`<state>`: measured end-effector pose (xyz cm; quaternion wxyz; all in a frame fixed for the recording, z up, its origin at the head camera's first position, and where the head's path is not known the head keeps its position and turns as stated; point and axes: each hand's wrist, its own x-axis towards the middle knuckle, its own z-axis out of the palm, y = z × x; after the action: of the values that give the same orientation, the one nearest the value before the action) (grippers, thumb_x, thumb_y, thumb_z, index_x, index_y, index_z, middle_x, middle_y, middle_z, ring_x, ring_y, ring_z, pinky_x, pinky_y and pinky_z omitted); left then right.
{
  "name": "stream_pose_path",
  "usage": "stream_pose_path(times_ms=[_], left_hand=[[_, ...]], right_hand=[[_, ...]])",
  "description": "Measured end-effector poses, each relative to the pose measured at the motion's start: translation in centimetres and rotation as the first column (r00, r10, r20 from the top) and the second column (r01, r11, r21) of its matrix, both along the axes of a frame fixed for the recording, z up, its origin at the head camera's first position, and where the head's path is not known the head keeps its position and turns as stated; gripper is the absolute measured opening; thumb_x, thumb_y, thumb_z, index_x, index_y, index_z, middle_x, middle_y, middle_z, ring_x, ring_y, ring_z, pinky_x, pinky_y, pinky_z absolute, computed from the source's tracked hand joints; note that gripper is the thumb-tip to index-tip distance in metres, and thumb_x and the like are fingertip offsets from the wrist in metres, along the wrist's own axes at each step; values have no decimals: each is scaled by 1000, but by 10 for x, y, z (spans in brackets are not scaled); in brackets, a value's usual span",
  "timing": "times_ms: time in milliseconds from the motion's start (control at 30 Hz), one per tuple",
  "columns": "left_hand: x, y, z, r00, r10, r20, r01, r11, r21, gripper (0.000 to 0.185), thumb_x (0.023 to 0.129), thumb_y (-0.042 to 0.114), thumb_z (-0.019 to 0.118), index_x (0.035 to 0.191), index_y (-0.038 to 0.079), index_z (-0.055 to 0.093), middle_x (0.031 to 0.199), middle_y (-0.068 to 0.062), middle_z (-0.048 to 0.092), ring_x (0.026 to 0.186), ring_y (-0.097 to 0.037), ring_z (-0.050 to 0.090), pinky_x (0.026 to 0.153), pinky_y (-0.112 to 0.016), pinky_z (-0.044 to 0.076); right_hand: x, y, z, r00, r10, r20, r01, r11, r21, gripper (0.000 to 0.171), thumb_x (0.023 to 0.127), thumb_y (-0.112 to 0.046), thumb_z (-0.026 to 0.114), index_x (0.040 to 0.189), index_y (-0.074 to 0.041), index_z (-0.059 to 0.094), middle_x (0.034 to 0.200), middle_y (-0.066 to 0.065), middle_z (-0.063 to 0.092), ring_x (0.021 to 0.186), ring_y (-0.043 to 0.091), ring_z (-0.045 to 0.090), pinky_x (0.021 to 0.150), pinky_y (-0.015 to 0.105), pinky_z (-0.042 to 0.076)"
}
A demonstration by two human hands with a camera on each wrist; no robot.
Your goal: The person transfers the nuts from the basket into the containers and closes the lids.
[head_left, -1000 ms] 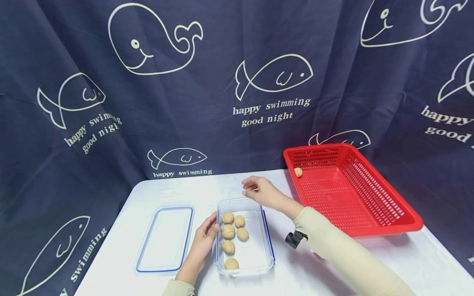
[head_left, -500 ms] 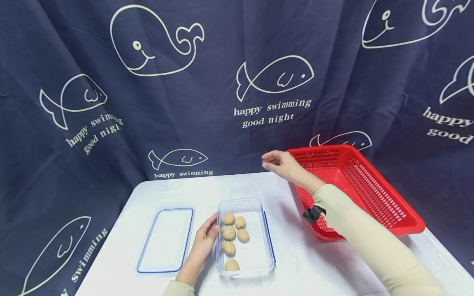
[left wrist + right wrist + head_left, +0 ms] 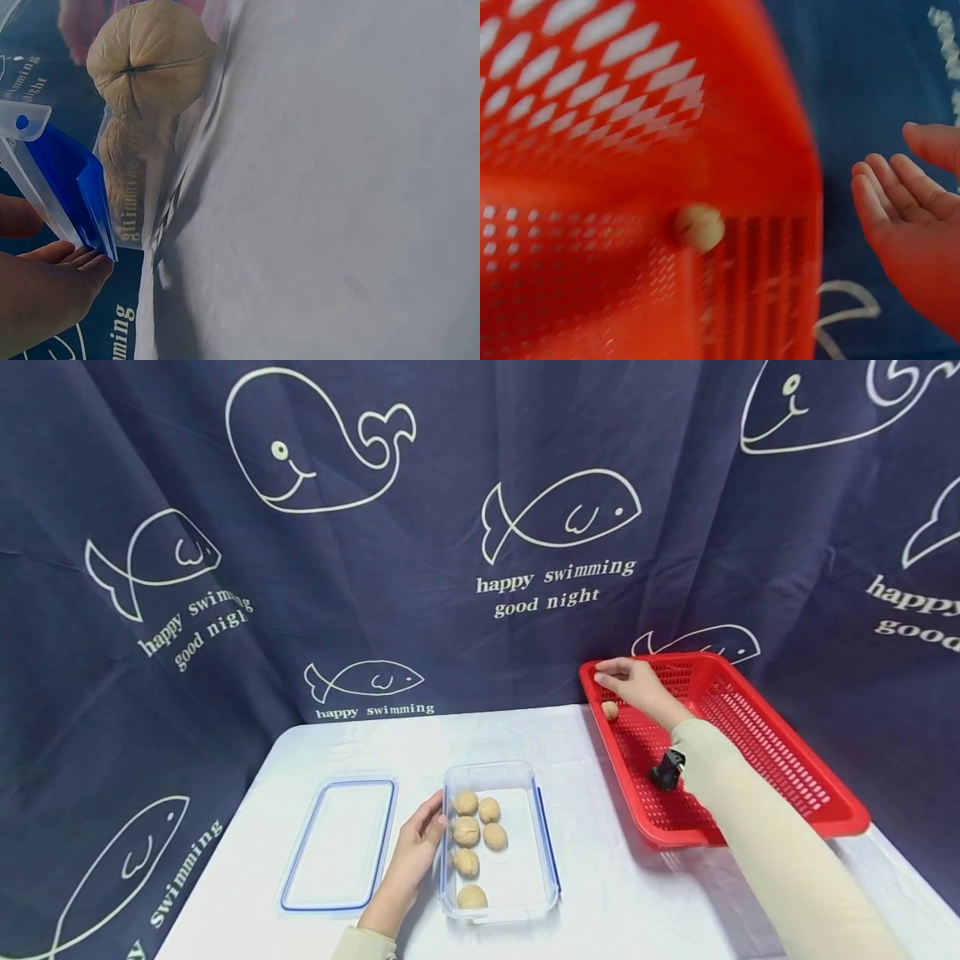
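Navy curtain printed with whales and fish, hung behind and to both sides. White tabletop in front of it. Red slotted basket on right side of tabletop, far corner against curtain. Clear box lid with blue seal, flat on left side. Clear container at centre, just right of lid, six walnuts inside, bunched along left wall. Right hand stretched over far-left corner of basket, fingers loosely spread and holding nothing; palm open in right wrist view. Left hand resting against left wall of container, fingers straight, touching its rim. Single walnut lying in far-left corner of basket, just below right hand, not touching it; blurred in right wrist view.
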<state>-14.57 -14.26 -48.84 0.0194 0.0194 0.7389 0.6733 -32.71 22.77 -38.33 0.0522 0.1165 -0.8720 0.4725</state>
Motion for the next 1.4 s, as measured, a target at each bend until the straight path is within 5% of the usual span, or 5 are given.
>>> stream_pose_path(times_ms=[267, 533, 700, 833, 1400], left_hand=[[0, 0, 0, 1000, 4, 3, -4, 1000, 1, 48, 100, 8, 47, 145, -5, 33, 147, -25, 37, 138, -36, 33, 115, -38, 25], [0, -1, -1, 1000, 2, 4, -2, 1000, -14, 49, 100, 11, 48, 145, -5, 34, 147, -25, 38, 137, -37, 34, 115, -39, 26], [0, -2, -2, 1000, -1, 13, 1, 1000, -18, 50, 100, 12, 48, 145, -5, 33, 148, -24, 37, 138, -37, 33, 115, -40, 25], [0, -2, -2, 1000, -5, 14, 6, 1000, -21, 50, 101, 12, 47, 146, -4, 32, 148, -24, 36, 138, -37, 32, 115, -41, 25], [0, -2, -1, 1000, -20, 4, 20, 1000, -14, 51, 101, 14, 47, 145, -6, 32, 148, -25, 36, 139, -38, 31, 115, -38, 26]], right_hand=[[-9, 21, -24, 995, -87, 52, 87, 996, 13, 40, 97, -13, 56, 128, 12, 52, 124, 32, 55, 113, 40, 53, 94, 41, 48], [-14, 27, -52, 973, -164, 164, 169, 985, -22, 42, 97, -12, 55, 129, 15, 49, 125, 34, 54, 109, 35, 55, 84, 29, 51], [-17, 30, -67, 940, -208, 269, 222, 975, -23, 45, 98, -12, 53, 133, 14, 46, 133, 32, 48, 116, 35, 49, 97, 40, 47], [-18, 30, -72, 924, -184, 335, 207, 978, -33, 49, 98, -12, 50, 138, 14, 38, 140, 34, 39, 126, 40, 41, 110, 49, 37], [-22, 26, -83, 896, -40, 441, 91, 991, -94, 61, 97, -9, 49, 145, 15, 20, 149, 33, 26, 132, 38, 33, 114, 49, 31]])
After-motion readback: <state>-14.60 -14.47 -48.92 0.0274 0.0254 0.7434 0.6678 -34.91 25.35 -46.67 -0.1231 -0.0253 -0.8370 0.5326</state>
